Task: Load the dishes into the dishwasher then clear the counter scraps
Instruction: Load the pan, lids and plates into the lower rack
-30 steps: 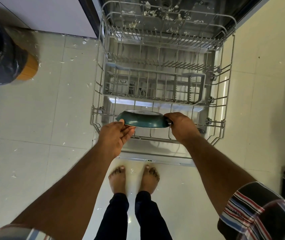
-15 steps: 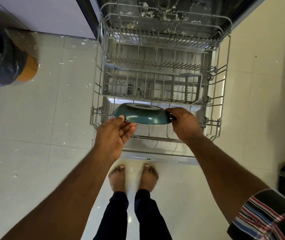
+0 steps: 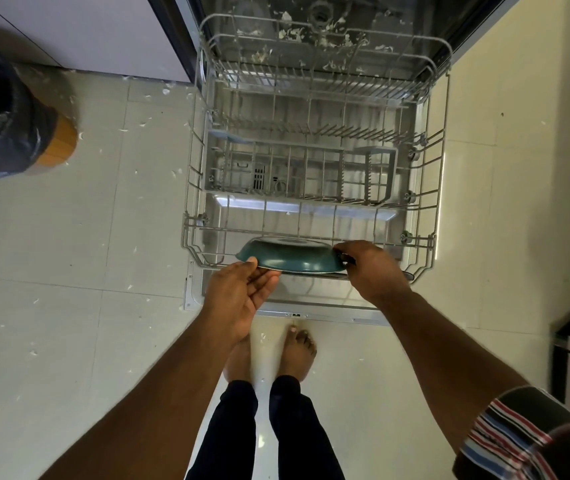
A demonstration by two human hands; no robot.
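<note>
Cookware is the thing in hand at this moment: a dark green pan [image 3: 290, 256], turned bottom-up, is held over the front edge of the lower rack [image 3: 193, 188] of the open dishwasher. The pan looks rigid and probably of metal, so it should be of moderate weight and not fragile, but its coated outside is smooth and may slip if it is wet. A safe place to take it seems to be the handle side and the opposite rim, as the person does now.

The right hand [image 3: 371, 268] is closed at the right side of the pan; the fingers curl around something dark there, likely the handle, though it is mostly hidden. The left hand [image 3: 242, 296] is almost flat, palm turned up, fingers straight and close together; the fingertips [image 3: 271, 278] touch the pan from below at its left rim and the thumb lies against the rim, so this hand supports more than it grips.

The rack appears to hold no dishes yet. White scraps [image 3: 138, 126] lie on the tiled floor [image 3: 51, 237], and a bin with a dark bag [image 3: 3, 112] stands well apart at the left.
</note>
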